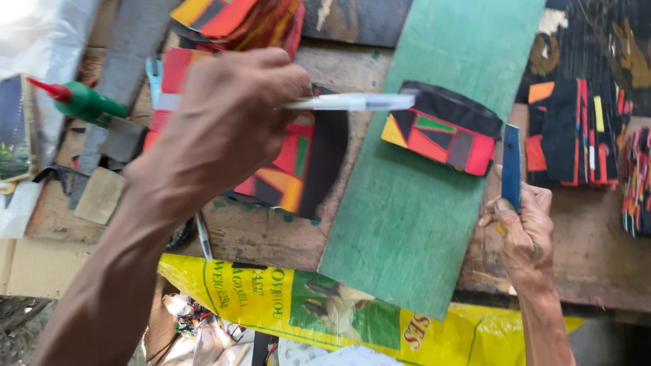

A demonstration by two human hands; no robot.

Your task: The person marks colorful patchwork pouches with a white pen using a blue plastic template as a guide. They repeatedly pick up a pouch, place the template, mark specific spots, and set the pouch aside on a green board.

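My left hand (224,115) is raised over the wooden bench and grips a white and clear pen (352,102) that points right. Under this hand lies a patchwork piece in black, red and orange (302,169); whether the hand also touches it is hidden. A second patchwork piece (444,129) rests on a long green board (407,224). The pen tip reaches its left edge. My right hand (525,230) sits at the board's right side, closed on a flat blue strip (512,166) held upright beside that piece.
A green glue bottle with a red nozzle (81,102) lies at the left near a grey metal bar (129,47). Stacks of patchwork pieces sit at the right (576,129) and top (237,20). A yellow printed sack (305,305) hangs below the bench edge.
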